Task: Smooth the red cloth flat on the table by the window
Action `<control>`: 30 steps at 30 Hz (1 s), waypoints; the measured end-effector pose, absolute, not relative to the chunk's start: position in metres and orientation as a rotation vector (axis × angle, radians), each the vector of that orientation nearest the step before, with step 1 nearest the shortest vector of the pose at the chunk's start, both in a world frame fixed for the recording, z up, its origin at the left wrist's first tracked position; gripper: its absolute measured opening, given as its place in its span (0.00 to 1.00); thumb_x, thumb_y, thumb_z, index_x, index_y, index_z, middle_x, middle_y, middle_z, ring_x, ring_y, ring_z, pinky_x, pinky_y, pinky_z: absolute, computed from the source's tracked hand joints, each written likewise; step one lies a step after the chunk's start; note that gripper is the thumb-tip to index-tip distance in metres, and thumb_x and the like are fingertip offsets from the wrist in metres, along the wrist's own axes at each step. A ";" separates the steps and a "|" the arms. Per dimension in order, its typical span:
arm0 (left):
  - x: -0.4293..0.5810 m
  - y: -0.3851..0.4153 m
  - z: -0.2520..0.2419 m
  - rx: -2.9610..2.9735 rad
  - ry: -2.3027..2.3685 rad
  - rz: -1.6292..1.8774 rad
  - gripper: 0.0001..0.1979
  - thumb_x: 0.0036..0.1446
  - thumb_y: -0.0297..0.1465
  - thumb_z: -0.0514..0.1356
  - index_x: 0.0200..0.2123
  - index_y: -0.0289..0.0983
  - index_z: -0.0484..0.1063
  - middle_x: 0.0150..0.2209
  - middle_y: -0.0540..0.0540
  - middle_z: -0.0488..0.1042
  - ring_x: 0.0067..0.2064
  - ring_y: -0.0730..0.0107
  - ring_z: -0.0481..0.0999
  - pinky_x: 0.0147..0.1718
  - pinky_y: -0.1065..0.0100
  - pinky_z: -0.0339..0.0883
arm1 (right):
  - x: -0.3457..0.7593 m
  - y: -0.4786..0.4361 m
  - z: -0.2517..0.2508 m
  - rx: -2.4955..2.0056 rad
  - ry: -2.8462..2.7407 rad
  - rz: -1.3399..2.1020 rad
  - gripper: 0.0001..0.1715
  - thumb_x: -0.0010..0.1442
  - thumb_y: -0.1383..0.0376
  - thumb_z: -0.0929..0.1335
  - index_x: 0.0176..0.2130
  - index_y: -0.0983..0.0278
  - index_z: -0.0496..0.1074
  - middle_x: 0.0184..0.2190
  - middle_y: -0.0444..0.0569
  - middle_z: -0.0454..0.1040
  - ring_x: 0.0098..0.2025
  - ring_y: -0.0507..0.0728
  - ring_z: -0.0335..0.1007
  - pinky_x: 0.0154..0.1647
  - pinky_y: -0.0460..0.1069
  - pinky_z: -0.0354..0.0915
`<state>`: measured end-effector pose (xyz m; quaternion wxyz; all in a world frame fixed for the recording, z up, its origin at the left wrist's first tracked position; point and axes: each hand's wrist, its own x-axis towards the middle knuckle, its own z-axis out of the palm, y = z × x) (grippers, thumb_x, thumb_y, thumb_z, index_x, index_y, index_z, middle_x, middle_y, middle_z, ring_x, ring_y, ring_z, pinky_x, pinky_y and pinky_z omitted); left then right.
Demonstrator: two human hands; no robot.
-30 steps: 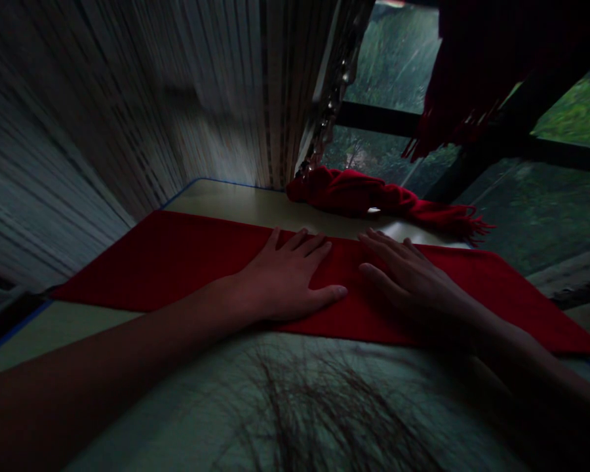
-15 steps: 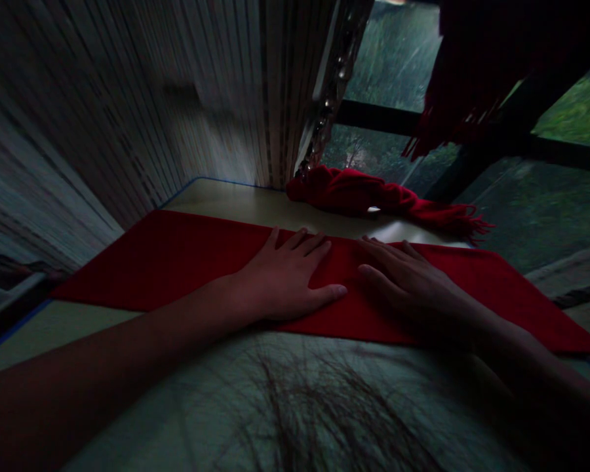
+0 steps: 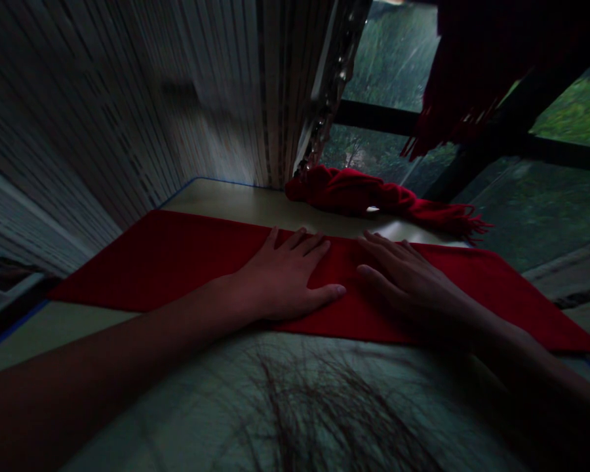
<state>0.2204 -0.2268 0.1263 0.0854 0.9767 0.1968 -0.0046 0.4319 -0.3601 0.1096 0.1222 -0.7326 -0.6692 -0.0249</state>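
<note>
A long red scarf lies flat across a pale table with a blue edge. My left hand rests palm down on the scarf's middle, fingers stretched out. Just to its right, my right hand also lies flat on the scarf with fingers spread. The thumbs nearly meet. Neither hand holds anything.
A second red scarf with fringe lies bunched at the table's far edge by the window. Another red fringed cloth hangs at top right. A pale striped curtain hangs on the left. Strands of hair dangle in the foreground.
</note>
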 end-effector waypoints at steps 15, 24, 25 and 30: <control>0.219 -0.227 0.126 2.907 0.607 -0.015 0.45 0.68 0.61 0.44 0.76 0.37 0.46 0.77 0.43 0.42 0.77 0.52 0.39 0.72 0.37 0.34 | 0.435 -0.359 0.103 -2.062 -1.990 -0.012 0.44 0.73 0.41 0.55 0.73 0.65 0.58 0.74 0.59 0.55 0.75 0.66 0.45 0.75 0.66 0.44; 0.219 -0.226 0.125 2.904 0.607 -0.011 0.46 0.67 0.61 0.44 0.76 0.38 0.45 0.77 0.44 0.42 0.77 0.53 0.39 0.72 0.37 0.33 | 0.434 -0.359 0.103 -2.082 -1.995 0.032 0.45 0.72 0.40 0.54 0.72 0.66 0.60 0.73 0.59 0.56 0.75 0.67 0.48 0.74 0.67 0.49; 0.219 -0.226 0.125 2.905 0.604 -0.009 0.46 0.67 0.61 0.43 0.76 0.38 0.44 0.77 0.44 0.42 0.77 0.53 0.39 0.72 0.37 0.33 | 0.433 -0.359 0.104 -2.088 -1.995 0.036 0.46 0.72 0.39 0.54 0.72 0.67 0.60 0.73 0.60 0.56 0.75 0.68 0.48 0.74 0.67 0.49; 0.219 -0.226 0.126 2.905 0.612 -0.026 0.45 0.67 0.61 0.43 0.76 0.38 0.44 0.77 0.44 0.41 0.77 0.53 0.38 0.72 0.38 0.32 | 0.430 -0.360 0.109 -2.099 -1.988 0.068 0.47 0.71 0.38 0.54 0.72 0.68 0.60 0.73 0.61 0.56 0.75 0.69 0.47 0.74 0.69 0.49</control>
